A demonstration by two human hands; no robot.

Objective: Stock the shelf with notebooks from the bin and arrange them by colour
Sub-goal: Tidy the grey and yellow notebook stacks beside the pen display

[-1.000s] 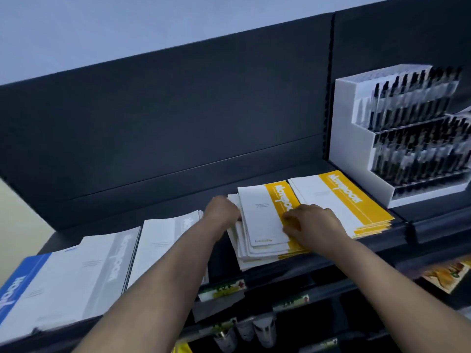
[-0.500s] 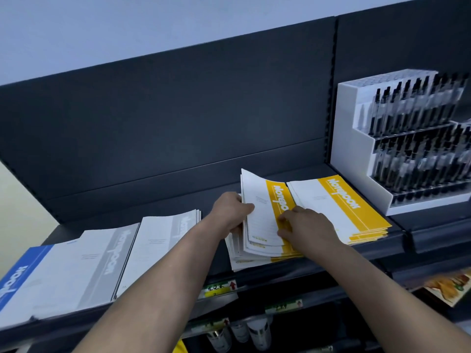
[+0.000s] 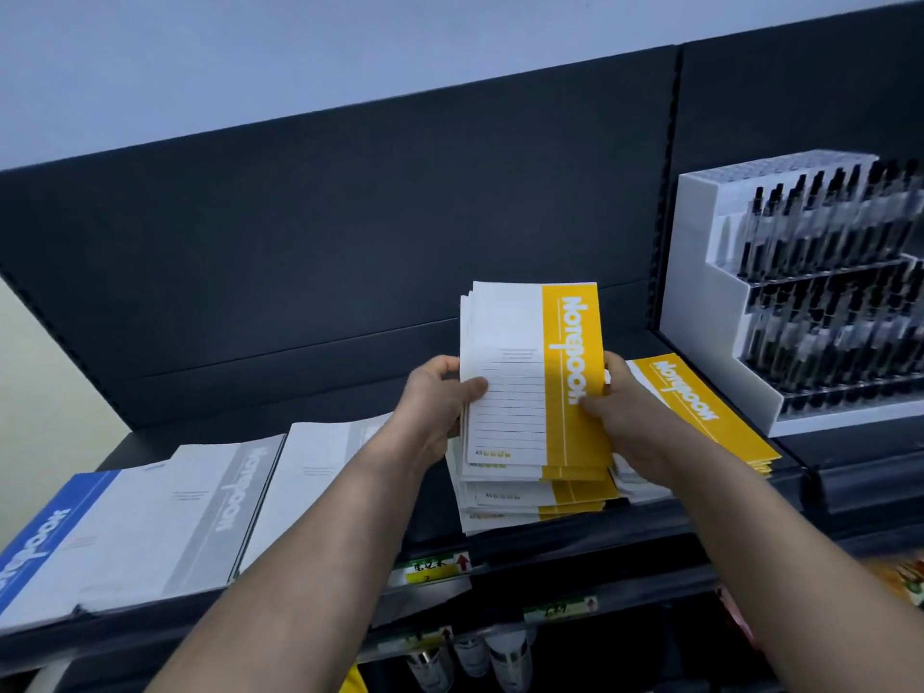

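Left hand (image 3: 440, 397): grasps the left edge of the yellow notebook bundle (image 3: 525, 372), thumb on the cover.
Right hand (image 3: 625, 412): grasps its right edge.
Bundle position: tilted up (cover facing the camera) above the yellow stack (image 3: 530, 497) on the shelf (image 3: 550, 542).
Left: grey notebooks (image 3: 200, 507), blue notebook (image 3: 40, 537).
Right: second yellow pile (image 3: 700, 402), pen display (image 3: 800, 292).

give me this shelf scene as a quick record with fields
left hand: grips the left edge of the held yellow notebooks
right hand: grips their right edge
held yellow notebooks: several together, upright, above the messy yellow stack
shelf: dark, carries every pile
yellow pile: flat, right of the hands
grey notebooks: two piles left of the hands
blue notebook: far left
pen display: white, tiered, black pens, far right
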